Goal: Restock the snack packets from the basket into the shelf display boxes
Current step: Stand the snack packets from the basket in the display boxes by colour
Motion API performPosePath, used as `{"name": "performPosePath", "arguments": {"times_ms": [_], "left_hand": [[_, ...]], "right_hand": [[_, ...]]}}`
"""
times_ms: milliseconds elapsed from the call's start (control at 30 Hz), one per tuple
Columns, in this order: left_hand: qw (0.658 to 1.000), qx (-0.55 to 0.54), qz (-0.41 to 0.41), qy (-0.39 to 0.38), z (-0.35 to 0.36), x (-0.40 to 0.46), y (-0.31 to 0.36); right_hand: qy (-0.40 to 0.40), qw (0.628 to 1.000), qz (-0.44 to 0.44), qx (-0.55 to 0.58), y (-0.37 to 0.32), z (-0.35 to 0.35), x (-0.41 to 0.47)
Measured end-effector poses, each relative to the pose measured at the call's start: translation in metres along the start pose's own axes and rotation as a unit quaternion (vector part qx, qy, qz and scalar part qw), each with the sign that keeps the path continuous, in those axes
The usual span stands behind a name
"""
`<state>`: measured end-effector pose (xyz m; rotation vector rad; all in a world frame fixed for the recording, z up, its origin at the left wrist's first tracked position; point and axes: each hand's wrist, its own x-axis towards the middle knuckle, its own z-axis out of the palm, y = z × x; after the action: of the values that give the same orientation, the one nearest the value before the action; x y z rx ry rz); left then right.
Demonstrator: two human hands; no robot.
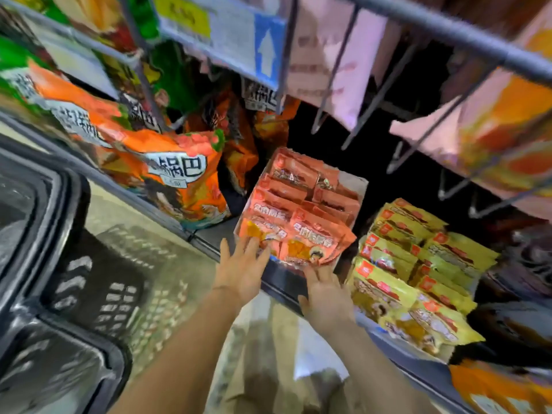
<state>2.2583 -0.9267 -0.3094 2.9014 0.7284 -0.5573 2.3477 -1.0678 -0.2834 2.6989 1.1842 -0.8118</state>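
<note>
Both hands reach to the red packets (301,231) in the display box (357,186): left hand (243,268) and right hand (324,297) flat-fingered, gripping nothing.

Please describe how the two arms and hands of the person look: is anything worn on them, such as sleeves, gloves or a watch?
Both forearms are bare as far as the picture shows; no sleeves are visible. The left hand and the right hand wear no gloves, and no watch shows. A thin line crosses the left wrist, perhaps a band; the blur leaves that unsure. No rings are discernible on the fingers.
</note>
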Motion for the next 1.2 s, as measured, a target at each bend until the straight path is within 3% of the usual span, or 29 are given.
{"name": "performPosePath", "arguments": {"times_ms": [333, 433, 533, 667, 900, 1200], "left_hand": [[1.000, 0.002, -0.008, 0.001, 0.003, -0.016, -0.001], [0.999, -0.001, -0.015, 0.038, 0.018, -0.019, -0.004], [0.999, -0.024, -0.021, -0.002, 0.006, -0.026, -0.001], [0.999, -0.007, -0.037, 0.001, 0.004, -0.040, 0.004], [0.995, -0.030, -0.017, 0.090, 0.043, -0.060, 0.006], [0.977, -0.092, -0.049, 0.184, 0.054, -0.067, 0.000]], "right_hand": [[-0.041, 0.999, 0.007, 0.016, -0.007, 0.002, 0.004], [-0.046, 0.999, 0.007, 0.018, -0.013, 0.005, 0.001], [-0.047, 0.999, -0.002, 0.005, -0.012, 0.004, -0.001], [-0.061, 0.998, -0.030, -0.014, -0.007, 0.003, -0.007], [-0.089, 0.994, -0.069, 0.003, 0.000, 0.014, -0.028], [-0.078, 0.994, -0.070, 0.039, 0.002, 0.018, -0.033]]}}
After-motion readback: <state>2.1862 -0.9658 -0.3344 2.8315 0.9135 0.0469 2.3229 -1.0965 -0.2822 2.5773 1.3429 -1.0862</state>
